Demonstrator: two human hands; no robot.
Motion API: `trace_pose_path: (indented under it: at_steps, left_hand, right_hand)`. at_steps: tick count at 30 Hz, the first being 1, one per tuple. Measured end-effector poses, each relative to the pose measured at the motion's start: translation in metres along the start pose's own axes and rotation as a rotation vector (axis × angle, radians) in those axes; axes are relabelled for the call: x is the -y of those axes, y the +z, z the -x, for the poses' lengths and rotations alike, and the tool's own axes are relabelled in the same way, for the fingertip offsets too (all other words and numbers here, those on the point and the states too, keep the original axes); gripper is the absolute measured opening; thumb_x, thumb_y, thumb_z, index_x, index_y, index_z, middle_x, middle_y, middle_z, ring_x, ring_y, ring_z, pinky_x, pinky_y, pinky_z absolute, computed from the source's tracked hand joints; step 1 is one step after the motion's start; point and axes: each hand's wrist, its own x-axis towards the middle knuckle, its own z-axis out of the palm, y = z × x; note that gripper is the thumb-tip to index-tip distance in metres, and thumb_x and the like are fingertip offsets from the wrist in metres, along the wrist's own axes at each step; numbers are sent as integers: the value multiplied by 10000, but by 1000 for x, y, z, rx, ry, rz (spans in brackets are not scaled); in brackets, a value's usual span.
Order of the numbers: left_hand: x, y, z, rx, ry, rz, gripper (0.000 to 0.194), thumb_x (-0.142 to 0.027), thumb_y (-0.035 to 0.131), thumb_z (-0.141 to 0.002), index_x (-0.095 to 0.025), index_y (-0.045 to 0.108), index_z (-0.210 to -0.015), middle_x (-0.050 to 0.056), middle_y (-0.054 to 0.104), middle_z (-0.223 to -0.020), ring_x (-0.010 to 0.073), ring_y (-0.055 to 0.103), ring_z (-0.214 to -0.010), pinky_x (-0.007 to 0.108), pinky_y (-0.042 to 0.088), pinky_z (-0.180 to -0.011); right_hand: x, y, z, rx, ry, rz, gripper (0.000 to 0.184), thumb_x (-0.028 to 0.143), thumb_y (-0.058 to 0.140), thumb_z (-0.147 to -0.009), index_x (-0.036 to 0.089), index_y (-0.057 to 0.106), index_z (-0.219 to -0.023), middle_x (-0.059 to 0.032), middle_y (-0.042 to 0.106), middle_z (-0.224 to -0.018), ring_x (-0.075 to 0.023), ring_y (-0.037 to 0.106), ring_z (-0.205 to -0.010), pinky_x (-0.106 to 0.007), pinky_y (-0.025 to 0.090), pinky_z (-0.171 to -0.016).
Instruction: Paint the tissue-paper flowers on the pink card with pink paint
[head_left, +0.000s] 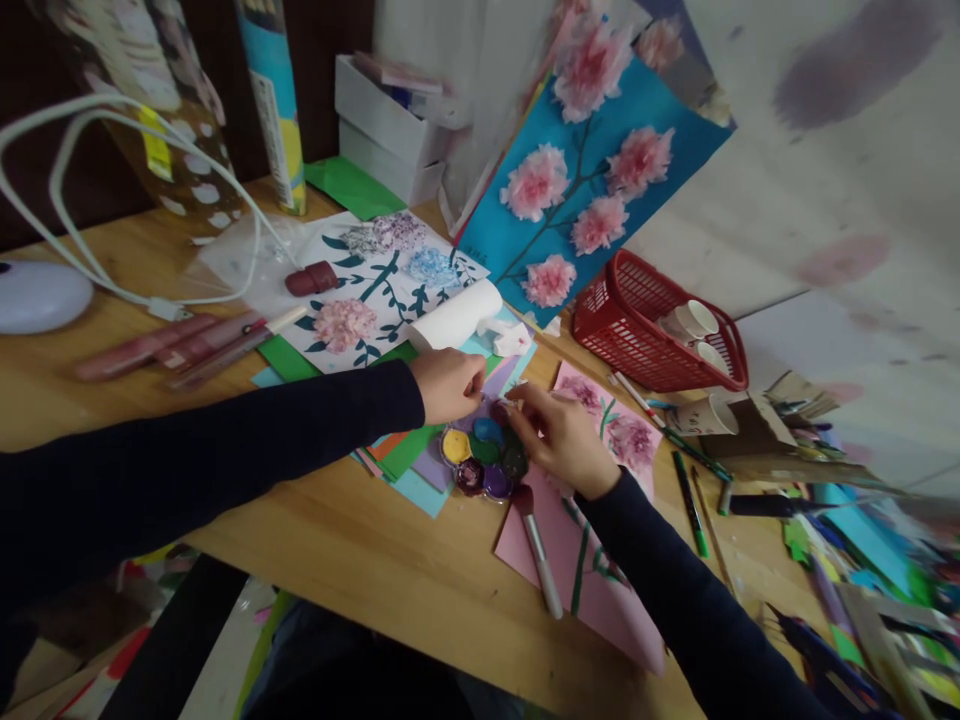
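My left hand [448, 386] is closed, its fingers curled at the far left edge of a flower-shaped paint palette [486, 450]. Whatever those fingers hold is hidden. Over the palette's far right side, my right hand [568, 438] pinches its thumb and fingers together on something too small to name. The palette's wells hold yellow, blue, green and purple paint. A makeup-style brush [541, 560] with reddish bristles lies on pink paper [517, 545] painted with green stems. Beyond my left hand are a white paper roll [459, 314] and a crumpled tissue [507, 338].
A white sheet with flower paintings [382, 275] lies behind. A blue picture with pink paper flowers [570, 190] leans upright beside a red basket [637, 330]. Pens [690, 505] and a glue gun [825, 660] lie right; a white cable [135, 290] is left.
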Motion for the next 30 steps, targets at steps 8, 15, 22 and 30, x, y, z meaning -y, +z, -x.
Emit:
trace_pose_path:
  at_steps: [8,15,22,30]
  left_hand:
    - [0,0,0,-12,7,-6,23,-170,571,-736,-193,571,-735,-27,578,-594,154,570,-593,257,319,-540]
    - [1,1,0,-21,13,-3,30,-161,576,-737,-190,569,-740,-24,577,-591,161,574,-598,262,310,-533]
    - [0,1,0,-10,4,3,50,-165,600,-725,-188,591,-768,-21,612,-635,160,588,-625,257,331,-555]
    - [1,3,-1,-6,-7,-8,63,-170,586,-739,-177,599,-800,-19,605,-620,156,571,-602,257,314,-541]
  right_hand:
    - [-10,-9,-9,30,378,-540,217,408,455,-847,200,503,-813,68,342,-518,-95,311,-440,-230,249,-447]
    - [-16,-13,-6,67,522,-823,278,486,459,-819,223,418,-740,90,248,-510,-82,198,-410,-234,185,-402]
    - [1,-5,3,-4,-9,89,237,313,416,-934,167,577,-1030,-16,579,-655,-144,521,-578,-264,377,-597]
    - [2,-10,-5,175,-184,209,243,196,361,-954,153,574,-1063,-113,650,-920,-202,604,-841,-293,430,-741]
